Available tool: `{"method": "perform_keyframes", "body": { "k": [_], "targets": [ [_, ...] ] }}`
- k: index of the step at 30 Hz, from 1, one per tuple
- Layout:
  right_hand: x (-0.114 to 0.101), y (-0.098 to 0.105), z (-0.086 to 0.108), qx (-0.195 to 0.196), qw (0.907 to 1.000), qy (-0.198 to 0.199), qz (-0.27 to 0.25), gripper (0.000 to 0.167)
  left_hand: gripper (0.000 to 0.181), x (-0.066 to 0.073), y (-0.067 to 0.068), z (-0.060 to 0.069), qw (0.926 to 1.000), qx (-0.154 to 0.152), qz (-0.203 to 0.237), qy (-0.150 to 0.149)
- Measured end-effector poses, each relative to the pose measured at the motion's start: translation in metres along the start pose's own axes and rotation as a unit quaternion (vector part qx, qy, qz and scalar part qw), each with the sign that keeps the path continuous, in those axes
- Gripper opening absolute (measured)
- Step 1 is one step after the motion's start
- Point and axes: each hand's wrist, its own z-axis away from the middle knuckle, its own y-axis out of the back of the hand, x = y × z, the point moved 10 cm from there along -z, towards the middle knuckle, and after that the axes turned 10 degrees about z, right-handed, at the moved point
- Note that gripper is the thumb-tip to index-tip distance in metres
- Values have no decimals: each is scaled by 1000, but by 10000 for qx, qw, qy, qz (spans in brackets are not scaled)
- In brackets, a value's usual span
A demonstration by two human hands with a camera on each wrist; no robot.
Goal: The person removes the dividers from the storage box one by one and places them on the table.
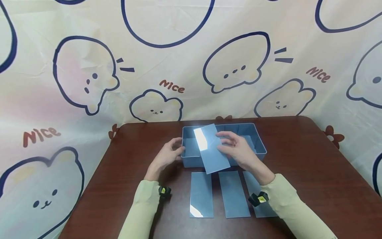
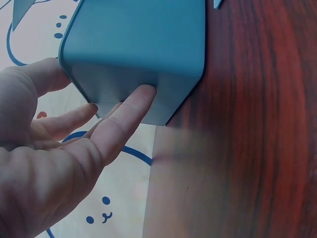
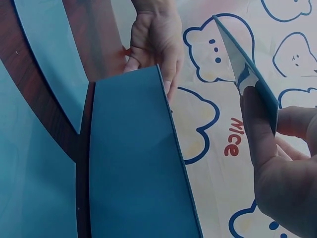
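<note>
A blue rectangular panel (image 1: 212,151) with a glossy glare is held tilted above the front of a blue open box (image 1: 194,162). My right hand (image 1: 238,151) pinches its right edge between thumb and fingers; in the right wrist view the panel (image 3: 260,82) appears almost edge-on. My left hand (image 1: 165,156) is at the box's left end. In the left wrist view, the thumb of that hand (image 2: 54,163) touches the end wall of the box (image 2: 133,39), while other fingers reach along its far corner, partly hidden.
Three similar blue panels lie flat in a row before the box: a left one (image 1: 201,196), a middle one (image 1: 234,196) and a right one (image 1: 262,209), partly under my right wrist. The brown table (image 1: 134,146) ends at a printed cloth backdrop (image 1: 191,73).
</note>
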Motion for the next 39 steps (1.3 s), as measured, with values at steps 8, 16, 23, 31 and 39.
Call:
{"method": "perform_keyframes", "body": {
  "k": [8,16,23,31,39],
  "targets": [
    [1,5,5,37,10000,-19,-4,49,54,-1,1,0,10000,34,7,62],
    [3,11,11,-4,9999,-25,163,49,53,0,0,-2,10000,16,30,-3],
    [12,16,17,-22,9998,-84,168,49,54,-2,1,-2,10000,19,3,31],
    [24,25,19,-15,9995,-148,261,51,55,-1,-1,-2,10000,-10,36,46],
    [29,29,20,-44,9995,-193,261,54,54,-1,-1,-2,9999,-5,97,63]
  ]
}}
